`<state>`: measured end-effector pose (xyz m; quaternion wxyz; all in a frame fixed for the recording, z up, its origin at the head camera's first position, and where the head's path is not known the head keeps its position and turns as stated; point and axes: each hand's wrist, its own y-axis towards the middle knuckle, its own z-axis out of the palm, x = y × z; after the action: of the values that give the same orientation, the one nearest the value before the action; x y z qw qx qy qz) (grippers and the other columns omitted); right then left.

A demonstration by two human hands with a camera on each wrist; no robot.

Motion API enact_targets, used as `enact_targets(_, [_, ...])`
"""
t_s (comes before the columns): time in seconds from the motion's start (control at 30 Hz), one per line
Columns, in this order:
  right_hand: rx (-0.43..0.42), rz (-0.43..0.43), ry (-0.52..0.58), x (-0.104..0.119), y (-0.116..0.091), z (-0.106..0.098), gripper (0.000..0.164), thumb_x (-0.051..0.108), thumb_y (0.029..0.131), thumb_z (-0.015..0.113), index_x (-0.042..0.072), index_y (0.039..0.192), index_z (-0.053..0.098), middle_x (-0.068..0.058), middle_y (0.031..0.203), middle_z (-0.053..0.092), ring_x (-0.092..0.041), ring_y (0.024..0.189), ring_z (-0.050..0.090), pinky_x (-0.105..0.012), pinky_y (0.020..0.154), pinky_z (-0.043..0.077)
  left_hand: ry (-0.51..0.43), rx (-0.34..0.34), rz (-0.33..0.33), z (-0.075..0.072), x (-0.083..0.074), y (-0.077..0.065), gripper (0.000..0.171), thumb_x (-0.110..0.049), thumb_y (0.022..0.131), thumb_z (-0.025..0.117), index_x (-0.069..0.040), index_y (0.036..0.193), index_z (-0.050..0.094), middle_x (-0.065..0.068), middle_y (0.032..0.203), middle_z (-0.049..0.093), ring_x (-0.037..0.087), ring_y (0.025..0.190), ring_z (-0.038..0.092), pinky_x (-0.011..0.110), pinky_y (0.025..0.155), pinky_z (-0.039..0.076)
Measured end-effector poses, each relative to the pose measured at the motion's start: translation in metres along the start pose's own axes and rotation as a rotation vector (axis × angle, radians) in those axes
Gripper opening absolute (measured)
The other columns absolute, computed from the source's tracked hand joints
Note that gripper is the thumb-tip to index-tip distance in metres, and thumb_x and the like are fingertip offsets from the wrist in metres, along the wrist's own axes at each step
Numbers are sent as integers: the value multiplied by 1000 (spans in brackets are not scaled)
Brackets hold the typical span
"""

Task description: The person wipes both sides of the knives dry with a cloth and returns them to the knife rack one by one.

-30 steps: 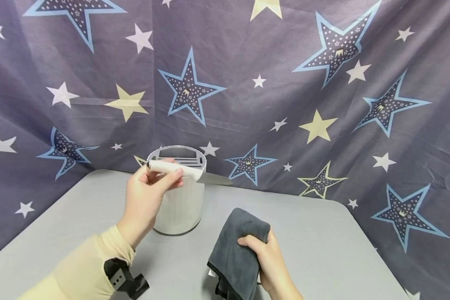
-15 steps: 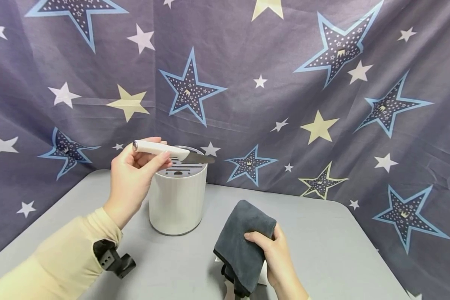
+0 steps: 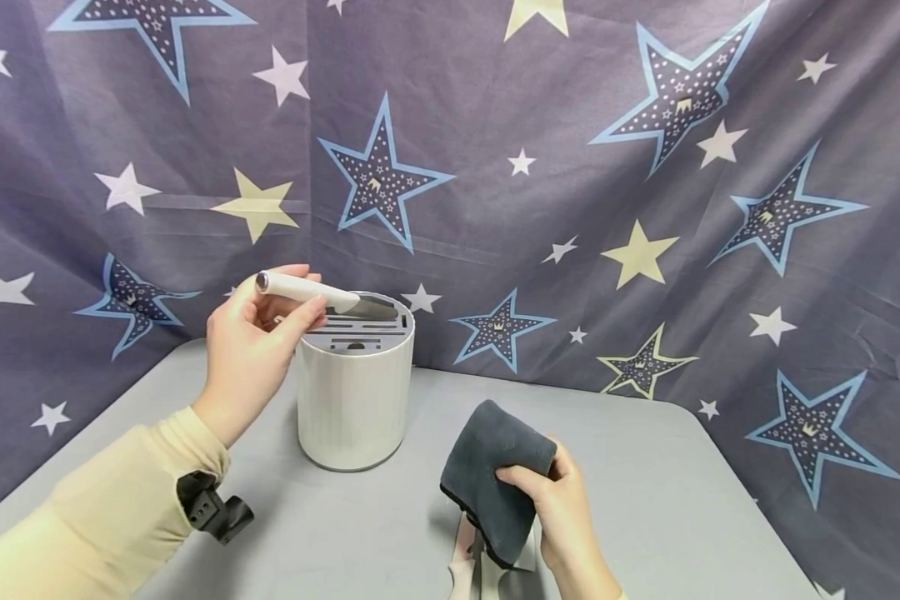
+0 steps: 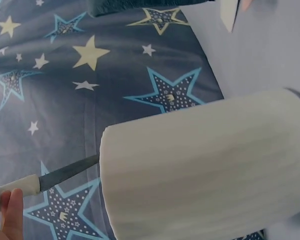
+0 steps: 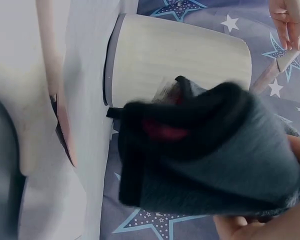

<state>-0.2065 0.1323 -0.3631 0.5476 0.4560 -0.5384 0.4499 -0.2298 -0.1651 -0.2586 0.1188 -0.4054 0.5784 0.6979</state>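
My left hand [image 3: 251,350] pinches a knife [image 3: 307,290] by its white handle, blade slanting down over the slotted top of the white knife block [image 3: 352,408]. The left wrist view shows the blade [image 4: 70,171] reaching the block's rim, where its tip goes out of sight. My right hand [image 3: 562,517] grips a folded dark grey cloth [image 3: 495,475], thumb on its front and the other fingers mostly behind. In the right wrist view the cloth [image 5: 215,165] hangs in front of the block, a reddish patch showing in its fold.
Below the cloth, several white and pinkish utensil handles [image 3: 462,562] lie at the grey table's [image 3: 630,500] front, partly covered by it. A star-printed curtain [image 3: 555,208] stands behind the table and along its sides.
My left hand has moved left and up with the knife, whose blade now angles down over the block's slots. The right hand has shifted slightly right with the cloth, uncovering more of the handles beneath.
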Motion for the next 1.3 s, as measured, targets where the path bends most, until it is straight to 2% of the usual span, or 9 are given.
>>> enact_targets(0.13, [-8, -6, 1, 1, 0, -2, 40, -2, 69, 79, 10, 107, 69, 4, 91, 64, -18, 86, 59, -32, 76, 51, 78, 11, 42, -1, 1, 1, 34, -3, 87, 74, -2, 120, 66, -20, 102, 71, -5, 74, 67, 12, 69, 55])
enact_targets(0.33, [-16, -10, -15, 1, 0, -4, 44, -3, 67, 79, 9, 109, 70, 5, 91, 66, -17, 87, 60, -32, 76, 51, 141, 33, 79, 0, 1, 2, 35, -1, 87, 73, -2, 121, 66, 11, 109, 74, -9, 76, 66, 9, 70, 54])
enact_targets(0.4, [-15, -11, -15, 1, 0, -4, 45, -3, 67, 78, 8, 109, 70, 5, 91, 66, -17, 87, 60, -32, 77, 51, 161, 40, 98, 0, 1, 3, 35, -1, 88, 72, -2, 122, 65, 16, 110, 73, -11, 75, 65, 8, 69, 53])
enact_targets(0.6, [-17, -3, -10, 0, 1, -5, 45, -3, 67, 79, 10, 109, 71, 5, 92, 67, -17, 88, 61, -32, 78, 51, 190, 47, 151, 0, 1, 6, 40, 1, 88, 71, 0, 126, 61, 14, 110, 74, -14, 75, 62, 4, 68, 49])
enact_targets(0.97, [-26, 7, -26, 0, 2, -7, 47, -3, 67, 79, 9, 112, 71, 5, 94, 68, -18, 90, 61, -34, 80, 50, 220, 104, 154, 6, 1, 11, 43, -1, 92, 68, 0, 133, 55, 14, 113, 73, -13, 75, 58, 3, 69, 47])
enact_targets(1.3, [-21, 16, -21, -1, 3, -9, 45, -2, 68, 79, 11, 110, 71, 5, 94, 67, -18, 90, 60, -34, 81, 50, 361, 196, 153, 20, 15, 20, 35, -8, 96, 63, -2, 129, 56, 8, 118, 72, -5, 77, 52, 9, 63, 41])
